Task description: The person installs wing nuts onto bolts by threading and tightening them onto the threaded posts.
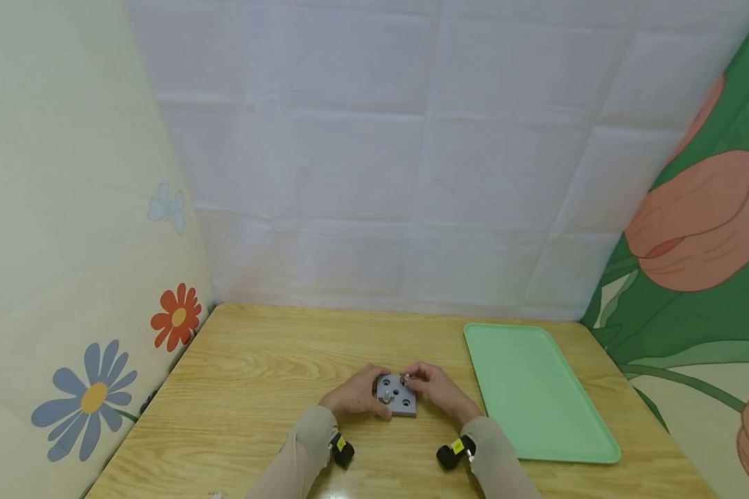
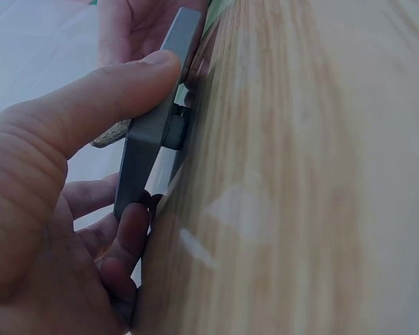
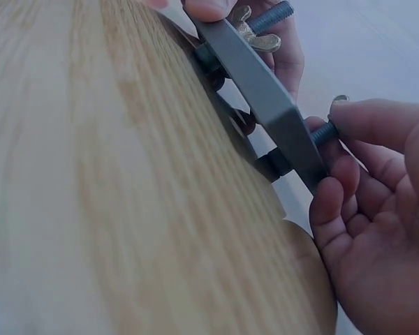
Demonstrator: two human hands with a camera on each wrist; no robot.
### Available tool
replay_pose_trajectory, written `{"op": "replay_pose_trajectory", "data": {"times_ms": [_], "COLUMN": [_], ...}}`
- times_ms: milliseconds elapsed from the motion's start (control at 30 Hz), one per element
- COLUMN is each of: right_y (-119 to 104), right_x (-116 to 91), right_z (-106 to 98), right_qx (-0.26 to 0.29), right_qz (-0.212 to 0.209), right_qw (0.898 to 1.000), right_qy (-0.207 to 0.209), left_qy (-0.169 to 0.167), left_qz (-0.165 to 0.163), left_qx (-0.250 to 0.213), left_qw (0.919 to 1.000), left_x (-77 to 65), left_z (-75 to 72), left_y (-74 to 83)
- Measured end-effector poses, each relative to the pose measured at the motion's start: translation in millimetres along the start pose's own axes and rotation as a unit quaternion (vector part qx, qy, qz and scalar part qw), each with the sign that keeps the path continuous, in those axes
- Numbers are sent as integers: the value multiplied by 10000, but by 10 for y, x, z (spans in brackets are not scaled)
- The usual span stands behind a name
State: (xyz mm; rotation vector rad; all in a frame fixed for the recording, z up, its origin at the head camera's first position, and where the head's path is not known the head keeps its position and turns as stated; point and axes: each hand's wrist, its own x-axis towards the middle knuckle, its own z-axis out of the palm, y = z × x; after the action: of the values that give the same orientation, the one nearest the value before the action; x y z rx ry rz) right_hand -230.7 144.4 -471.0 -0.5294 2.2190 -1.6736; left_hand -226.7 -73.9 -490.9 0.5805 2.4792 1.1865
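Observation:
A grey metal plate [image 1: 401, 409] with several holes is held a little above the wooden table. My left hand [image 1: 357, 396] grips its left side, thumb along the near edge. Two bolts pass through the plate, their dark heads [image 3: 271, 166] underneath. One bolt [image 3: 274, 17] carries a brass-coloured wing nut [image 3: 267, 42] close to the plate's upper face. At the far right corner, my right hand [image 1: 440, 389] pinches a second wing nut [image 3: 341, 99] at the top of the other bolt [image 3: 325, 132]. Other fingers of that hand touch the plate's edge. Fingers partly hide this wing nut.
A light green tray [image 1: 537, 388] lies on the wooden table [image 1: 274, 346] to the right of my right hand. A white cloth [image 1: 374, 173] hangs behind the table, with patterned cloths at both sides. A small object [image 1: 215, 495] shows at the bottom edge.

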Motion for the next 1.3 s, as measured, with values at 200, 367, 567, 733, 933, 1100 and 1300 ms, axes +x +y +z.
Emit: {"op": "replay_pose_trajectory", "data": {"times_ms": [200, 367, 567, 733, 933, 1100, 1300], "right_y": [21, 0, -22, 228, 333, 276, 75], "right_x": [8, 13, 15, 115, 139, 120, 35], "right_z": [-9, -25, -14, -41, -48, -33, -4], "right_qx": [86, 463, 638, 514, 262, 62, -277], "right_qz": [-19, 95, 171, 64, 11, 91, 10], "right_qw": [9999, 9988, 9977, 9985, 9995, 9999, 9995], "right_qy": [-59, -138, -123, -197, -157, -54, 117], "left_qy": [8, 31, 36, 43, 49, 39, 1], "left_qz": [-18, -43, -41, -14, 18, 25, 76], "left_qx": [12, -64, -31, 5, 131, 175, 205], "left_qw": [10000, 10000, 10000, 10000, 9999, 9998, 9998], "left_x": [-13, -25, -22, -18, -16, -4, 6], "left_z": [-1, -5, -14, -3, 10, 8, 4], "left_y": [14, 21, 14, 0, -1, -9, -16]}}
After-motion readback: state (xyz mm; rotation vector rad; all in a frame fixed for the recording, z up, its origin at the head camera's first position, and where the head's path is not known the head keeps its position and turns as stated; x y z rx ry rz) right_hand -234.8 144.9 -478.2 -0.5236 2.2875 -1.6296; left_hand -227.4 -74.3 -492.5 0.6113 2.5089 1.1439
